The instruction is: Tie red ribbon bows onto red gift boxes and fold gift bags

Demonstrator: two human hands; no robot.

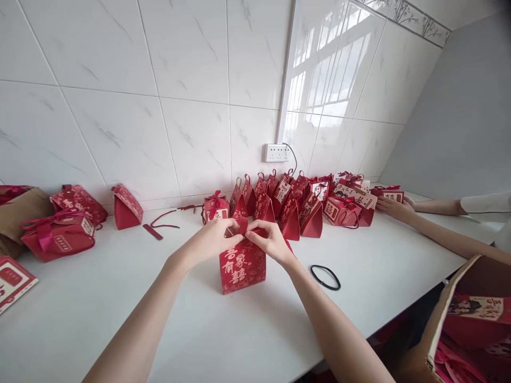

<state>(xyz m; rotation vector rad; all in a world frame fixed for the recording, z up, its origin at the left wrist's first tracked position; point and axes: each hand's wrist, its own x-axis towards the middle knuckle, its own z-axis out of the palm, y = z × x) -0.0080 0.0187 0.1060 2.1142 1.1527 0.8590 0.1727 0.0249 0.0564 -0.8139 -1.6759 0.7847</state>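
Observation:
A red gift box with pale Chinese characters stands upright on the white table, in the middle of the view. At its top, my left hand pinches the red strap from the left side. My right hand has its fingers closed on the top of the same box from the right, close to the left fingertips. The hands partly hide the strap. Just behind them stand several folded red boxes with loops on top.
A black elastic loop lies on the table. Red boxes with bows sit at the left, near a red cord. Another person's hands hold a box at the right. A cardboard carton stands at the lower right.

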